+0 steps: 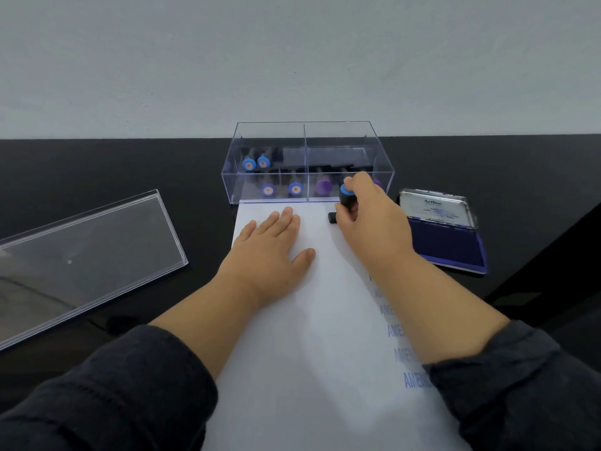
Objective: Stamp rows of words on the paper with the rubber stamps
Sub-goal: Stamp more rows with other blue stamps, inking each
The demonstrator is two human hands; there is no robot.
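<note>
I am pressing a rubber stamp (344,198) onto the paper (312,320) near its far edge, at about 1 o'clock from the sheet's middle. My right hand (370,219) is making the grip: fingers curled round the black handle, thumb side toward the blue cap, stamp upright, with the dark base showing just left of my fingers and apparently touching the sheet. My left hand (273,245) is lying flat, fingers spread, on the paper at about 11 o'clock from the middle, holding it still on the black table (97,170). A column of blue words (398,330) is running down the right side of the sheet toward me, partly hidden by my right forearm; only the opening letters are legible. Judgement: this impression is going at the far end of that column, so the row is nearly filled. The ink pad (448,245) is sitting open at 3 o'clock from the stamp, just beside the paper. The clear box (307,164) holding the other stamps is standing at 12 o'clock, against the paper's far edge, and its lid (87,255) is lying well apart at 9 o'clock. The next move is calling for a straight lift, no smearing, then re-inking at the pad or swapping stamps at the box, and starting a fresh column to the left.
</note>
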